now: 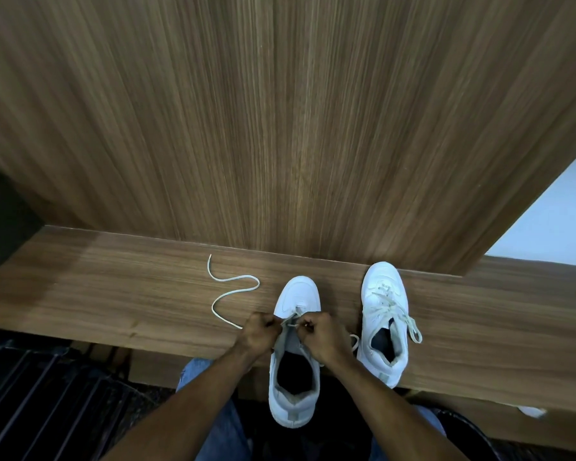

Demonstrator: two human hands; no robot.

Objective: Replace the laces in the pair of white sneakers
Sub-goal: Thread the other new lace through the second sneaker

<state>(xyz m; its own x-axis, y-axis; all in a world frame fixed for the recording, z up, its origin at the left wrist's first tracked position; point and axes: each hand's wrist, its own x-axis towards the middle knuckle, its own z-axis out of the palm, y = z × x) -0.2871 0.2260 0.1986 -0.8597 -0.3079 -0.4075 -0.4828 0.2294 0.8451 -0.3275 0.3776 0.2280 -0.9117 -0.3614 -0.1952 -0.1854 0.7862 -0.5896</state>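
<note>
wooden ledge [113, 294] beneath a wood-grain wall panel [280, 111]

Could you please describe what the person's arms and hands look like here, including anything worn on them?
Both forearms are bare up to the bottom edge of the picture, with no sleeve in view. The left hand and right hand show no glove, ring, watch or bracelet. The only clothing in view is blue denim trousers below the arms.
</note>
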